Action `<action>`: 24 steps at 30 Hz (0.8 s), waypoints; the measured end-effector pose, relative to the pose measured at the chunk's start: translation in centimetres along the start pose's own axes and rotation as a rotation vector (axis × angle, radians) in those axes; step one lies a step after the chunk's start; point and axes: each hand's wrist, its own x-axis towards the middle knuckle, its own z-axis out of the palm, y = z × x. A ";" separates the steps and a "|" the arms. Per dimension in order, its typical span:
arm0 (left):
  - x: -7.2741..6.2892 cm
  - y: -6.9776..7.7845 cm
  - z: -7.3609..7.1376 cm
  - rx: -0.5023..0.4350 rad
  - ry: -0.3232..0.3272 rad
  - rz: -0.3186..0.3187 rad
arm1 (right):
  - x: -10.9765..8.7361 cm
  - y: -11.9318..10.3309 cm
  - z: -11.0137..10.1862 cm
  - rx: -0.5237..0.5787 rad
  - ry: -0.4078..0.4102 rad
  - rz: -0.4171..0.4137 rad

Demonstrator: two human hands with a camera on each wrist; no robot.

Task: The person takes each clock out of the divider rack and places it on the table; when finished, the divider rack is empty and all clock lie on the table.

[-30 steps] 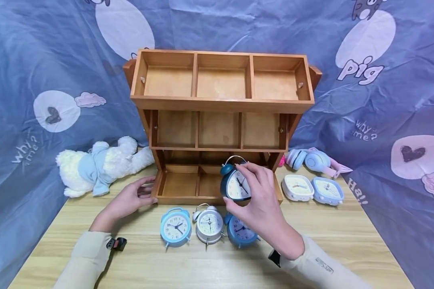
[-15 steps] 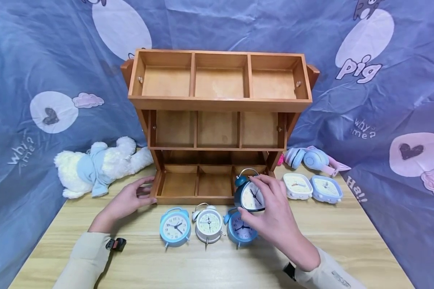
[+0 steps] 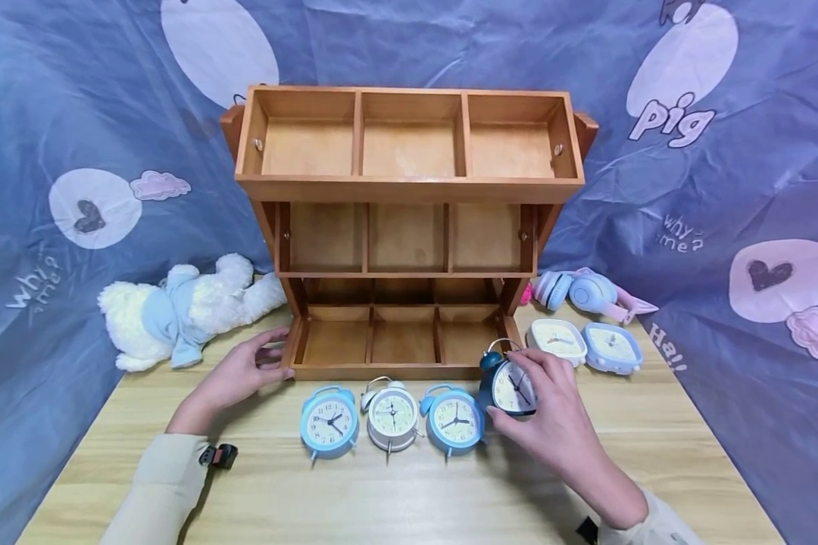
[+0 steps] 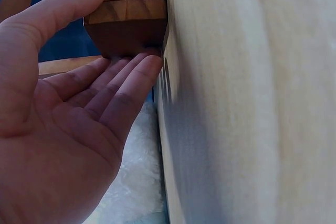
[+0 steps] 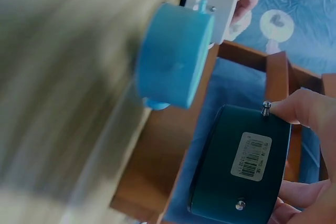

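In the head view my right hand (image 3: 552, 405) pinches a dark teal alarm clock (image 3: 513, 387) with a white face, at the right end of a row of clocks. The right wrist view shows this clock's underside (image 5: 236, 166), with a barcode label and two small metal feet, thumb beside one foot. My left hand (image 3: 248, 369) holds the lower left front corner of a wooden tiered shelf (image 3: 409, 189), thumb on the front and fingers along the side (image 4: 126, 11). Left of the dark clock stand a blue alarm clock (image 3: 456, 421), a white one (image 3: 392, 418) and a light blue one (image 3: 329, 424).
A white square clock (image 3: 557, 341) and a blue square clock (image 3: 613, 348) lie right of the shelf, with headphones (image 3: 589, 292) behind them. On the left lies a white plush toy (image 3: 191, 306) in a blue top. Blue printed cloth (image 3: 722, 189) hangs behind the table (image 3: 368, 503).
My right hand has carried the dark teal clock from before the shelf's lower right compartment rightward and toward me, uncovering the blue clock. My left hand stays at the shelf corner.
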 end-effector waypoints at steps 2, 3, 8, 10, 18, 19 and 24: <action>0.0 0.0 -0.1 0.004 0.003 -0.002 | -0.5 0.6 -0.2 -0.011 0.007 -0.004; 0.0 0.0 -0.1 0.006 0.001 0.002 | -0.8 0.8 -0.3 -0.019 0.007 -0.002; 0.1 -0.1 0.0 -0.003 -0.005 0.013 | -1.9 2.0 -0.6 -0.044 -0.007 0.027; 0.1 -0.2 0.0 -0.011 -0.002 0.012 | -2.3 2.3 -0.6 -0.048 -0.021 0.044; 0.1 -0.3 0.1 -0.004 0.000 0.006 | -3.5 2.8 0.0 -0.067 -0.106 0.088; 0.1 -0.3 0.1 -0.004 0.000 0.007 | -3.5 2.9 0.0 -0.072 -0.116 0.094; 0.2 -0.2 0.1 0.006 0.005 0.015 | -3.5 3.1 0.2 -0.076 -0.155 0.118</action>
